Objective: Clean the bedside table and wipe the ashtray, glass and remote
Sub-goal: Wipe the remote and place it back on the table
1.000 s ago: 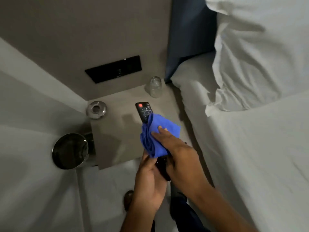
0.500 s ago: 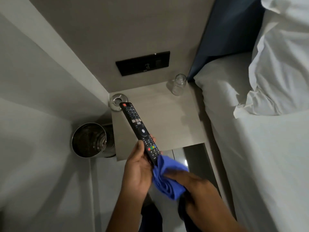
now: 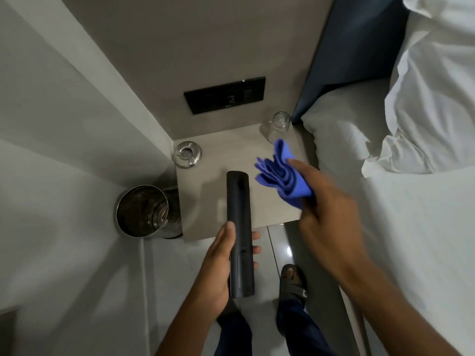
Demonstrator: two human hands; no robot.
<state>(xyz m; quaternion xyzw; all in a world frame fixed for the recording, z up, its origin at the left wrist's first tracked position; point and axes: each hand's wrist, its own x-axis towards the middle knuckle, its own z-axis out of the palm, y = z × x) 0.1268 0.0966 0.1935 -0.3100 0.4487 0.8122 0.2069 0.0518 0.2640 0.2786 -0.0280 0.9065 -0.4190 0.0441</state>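
Observation:
My left hand [image 3: 218,268] grips the lower half of the black remote [image 3: 239,217], which points away from me with its plain back side up, over the front edge of the grey bedside table [image 3: 221,155]. To its right, my right hand [image 3: 326,217] holds a folded blue cloth [image 3: 281,173] lifted clear of the remote. The metal ashtray [image 3: 186,154] sits in the table's back left corner. A clear glass [image 3: 279,125] stands upside down in the back right corner.
A steel waste bin [image 3: 144,210] stands on the floor left of the table. The bed [image 3: 411,227] with a white pillow [image 3: 437,86] fills the right side. A black switch panel [image 3: 225,95] is on the wall above the table. My sandalled foot [image 3: 293,281] is below.
The remote has been turned over from buttons up to back side up. My right hand has lifted the cloth from the remote's lower end up and to the right.

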